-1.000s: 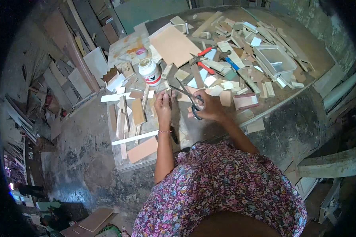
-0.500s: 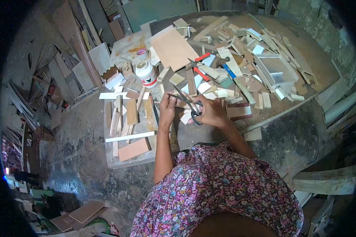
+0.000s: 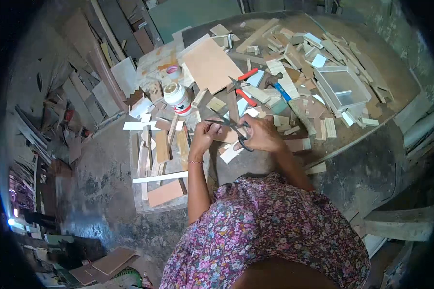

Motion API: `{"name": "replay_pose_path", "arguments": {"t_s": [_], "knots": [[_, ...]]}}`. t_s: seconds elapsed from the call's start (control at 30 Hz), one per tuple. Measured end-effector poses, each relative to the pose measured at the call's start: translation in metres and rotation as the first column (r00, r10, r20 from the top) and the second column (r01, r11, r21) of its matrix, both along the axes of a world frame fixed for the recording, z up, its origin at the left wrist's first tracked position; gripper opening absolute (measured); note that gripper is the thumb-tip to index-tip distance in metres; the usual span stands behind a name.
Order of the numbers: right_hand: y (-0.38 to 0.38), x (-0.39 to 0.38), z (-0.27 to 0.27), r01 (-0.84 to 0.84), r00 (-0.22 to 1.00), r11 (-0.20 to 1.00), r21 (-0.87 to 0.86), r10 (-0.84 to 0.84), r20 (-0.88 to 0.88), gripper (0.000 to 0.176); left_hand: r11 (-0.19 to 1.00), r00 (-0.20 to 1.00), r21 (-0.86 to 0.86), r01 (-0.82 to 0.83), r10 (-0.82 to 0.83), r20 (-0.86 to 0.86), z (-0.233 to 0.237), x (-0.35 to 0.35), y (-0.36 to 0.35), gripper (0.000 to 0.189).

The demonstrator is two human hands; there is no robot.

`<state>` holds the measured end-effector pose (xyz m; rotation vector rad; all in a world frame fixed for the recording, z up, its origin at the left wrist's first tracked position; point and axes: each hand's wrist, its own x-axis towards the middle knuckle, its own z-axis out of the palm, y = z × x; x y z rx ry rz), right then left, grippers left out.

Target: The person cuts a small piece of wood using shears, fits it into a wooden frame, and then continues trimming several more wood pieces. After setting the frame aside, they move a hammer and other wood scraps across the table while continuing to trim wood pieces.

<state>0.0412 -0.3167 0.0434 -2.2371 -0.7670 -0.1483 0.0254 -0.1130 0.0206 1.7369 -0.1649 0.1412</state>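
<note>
Dark-handled scissors (image 3: pixel 236 127) are in my right hand (image 3: pixel 264 135), the fingers through the handles and the blades pointing left. My left hand (image 3: pixel 202 139) is closed near the blade tips, with finger and thumb together; what it pinches is too small to make out. A white scrap (image 3: pixel 230 153) lies just below the scissors. Beyond my hands are red-handled pliers (image 3: pixel 246 98), a hammer with a blue grip (image 3: pixel 280 89) and a white glue jar (image 3: pixel 177 98) with its top open.
Wood offcuts (image 3: pixel 163 147) lie left of my left hand. A flat brown board (image 3: pixel 211 65) rests behind the pliers. At the right are a clear-bottomed white frame (image 3: pixel 342 89) and heaped wood strips. A pink-rimmed cup (image 3: pixel 173 71) stands behind the jar.
The scissors have turned flatter and their blades look closer together. My right hand has shifted slightly right. The whole view has moved a little.
</note>
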Motion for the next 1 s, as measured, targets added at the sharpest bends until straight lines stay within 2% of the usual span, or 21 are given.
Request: {"name": "replay_pose_path", "arguments": {"t_s": [0.1,0.2,0.27,0.4,0.5,0.57,0.77,0.87,1.0], "knots": [[-0.002,0.004,0.003,0.009,1.000,0.999,-0.044,-0.008,0.005,0.065,0.997,0.997,0.032,0.071,-0.070,-0.032,0.005,0.006,0.003,0.014],[-0.002,0.002,-0.001,0.037,0.998,0.996,-0.085,-0.032,0.051,0.067,0.998,0.986,-0.004,0.061,-0.061,-0.158,0.014,0.003,-0.002,0.017],[0.000,0.003,-0.008,0.051,0.992,0.998,-0.048,-0.045,0.121,0.068,0.998,0.987,0.008,0.066,-0.064,-0.146,0.010,0.003,-0.001,0.018],[-0.001,0.004,-0.009,0.047,0.995,0.996,-0.076,-0.040,0.095,0.065,0.995,0.980,0.006,0.100,-0.098,-0.175,-0.003,0.007,0.006,0.018],[0.001,0.005,-0.012,0.039,0.995,0.996,-0.081,-0.031,0.092,0.062,0.986,0.971,-0.084,0.142,-0.155,-0.181,-0.002,0.007,0.009,0.017],[0.002,0.005,-0.014,0.064,0.993,0.992,-0.107,-0.053,0.101,0.060,0.983,0.965,-0.076,0.169,-0.181,-0.190,-0.005,0.010,0.014,0.017],[0.003,0.011,-0.025,0.020,1.000,0.999,0.036,-0.019,-0.020,0.059,0.986,0.969,-0.054,0.156,-0.163,-0.184,-0.007,0.013,0.012,0.017],[0.004,0.009,-0.015,0.039,0.999,0.996,-0.082,-0.036,0.030,0.062,0.983,0.968,-0.094,0.160,-0.175,-0.178,-0.005,0.014,0.011,0.017],[0.003,0.012,-0.021,-0.005,0.998,1.000,-0.023,0.003,-0.067,0.065,0.977,0.958,-0.109,0.183,-0.202,-0.202,-0.004,0.013,0.015,0.016]]}}
